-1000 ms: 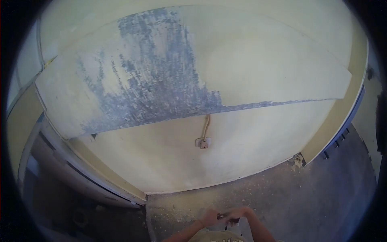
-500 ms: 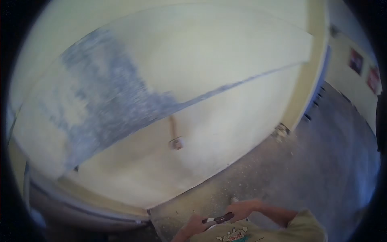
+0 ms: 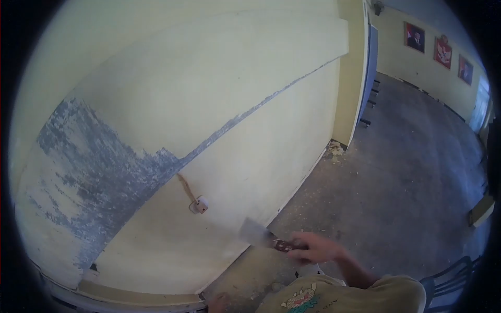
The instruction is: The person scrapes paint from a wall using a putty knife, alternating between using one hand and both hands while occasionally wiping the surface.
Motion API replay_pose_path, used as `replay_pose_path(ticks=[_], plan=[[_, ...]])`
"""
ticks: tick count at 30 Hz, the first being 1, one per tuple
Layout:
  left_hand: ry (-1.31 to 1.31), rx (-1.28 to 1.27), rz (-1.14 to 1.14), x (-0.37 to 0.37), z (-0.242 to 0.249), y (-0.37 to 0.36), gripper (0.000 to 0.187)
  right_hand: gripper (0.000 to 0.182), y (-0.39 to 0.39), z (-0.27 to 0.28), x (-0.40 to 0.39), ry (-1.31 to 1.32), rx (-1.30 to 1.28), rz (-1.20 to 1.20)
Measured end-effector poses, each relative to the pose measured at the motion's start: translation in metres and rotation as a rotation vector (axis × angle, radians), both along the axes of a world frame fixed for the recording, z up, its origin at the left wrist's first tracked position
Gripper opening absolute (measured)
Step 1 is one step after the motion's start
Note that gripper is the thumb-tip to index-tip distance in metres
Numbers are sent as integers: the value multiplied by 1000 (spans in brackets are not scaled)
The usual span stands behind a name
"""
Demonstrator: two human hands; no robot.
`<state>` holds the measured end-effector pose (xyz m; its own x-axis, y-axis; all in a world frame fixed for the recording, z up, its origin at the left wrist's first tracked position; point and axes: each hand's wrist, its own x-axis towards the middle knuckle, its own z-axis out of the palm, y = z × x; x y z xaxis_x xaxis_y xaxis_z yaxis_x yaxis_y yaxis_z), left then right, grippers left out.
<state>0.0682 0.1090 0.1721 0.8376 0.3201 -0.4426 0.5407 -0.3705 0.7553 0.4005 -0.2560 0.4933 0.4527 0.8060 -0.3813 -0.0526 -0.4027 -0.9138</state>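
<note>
The right hand (image 3: 315,247) was clamped on the scraper (image 3: 263,237), blade just right of the wall socket (image 3: 198,205); a flat blade angle looked wisest. The left hand (image 3: 216,302), below the socket, was too blurred to judge.

The right hand (image 3: 315,247) grips a scraper (image 3: 259,235) near the yellow wall (image 3: 250,104).
</note>
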Motion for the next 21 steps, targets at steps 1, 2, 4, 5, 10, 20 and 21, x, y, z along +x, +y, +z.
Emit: replay_pose_path(ticks=[1, 2, 4, 5, 10, 20, 21], plan=[[-41, -570, 301, 21, 27, -22, 72, 31, 11, -11, -8, 226, 84, -32], [-39, -565, 296, 56, 87, -64, 72, 36, 28, -42, -19, 39, 264, -63], [-286, -447, 381, 109, 159, -119, 39, 40, 56, -65, -31, -137, 441, -94], [-371, -473, 325, 124, 176, -129, 42, 40, 67, -63, -35, -219, 358, 18], [-505, -502, 214, 154, 244, -153, 37, 36, 96, -55, -45, -99, 375, 277], [-496, -204, 132, 156, 264, -148, 51, 32, 141, -48, -21, 10, 198, 254], [-589, -227, 163, 162, 263, -148, 56, 32, 149, -49, -18, -38, 223, 134]])
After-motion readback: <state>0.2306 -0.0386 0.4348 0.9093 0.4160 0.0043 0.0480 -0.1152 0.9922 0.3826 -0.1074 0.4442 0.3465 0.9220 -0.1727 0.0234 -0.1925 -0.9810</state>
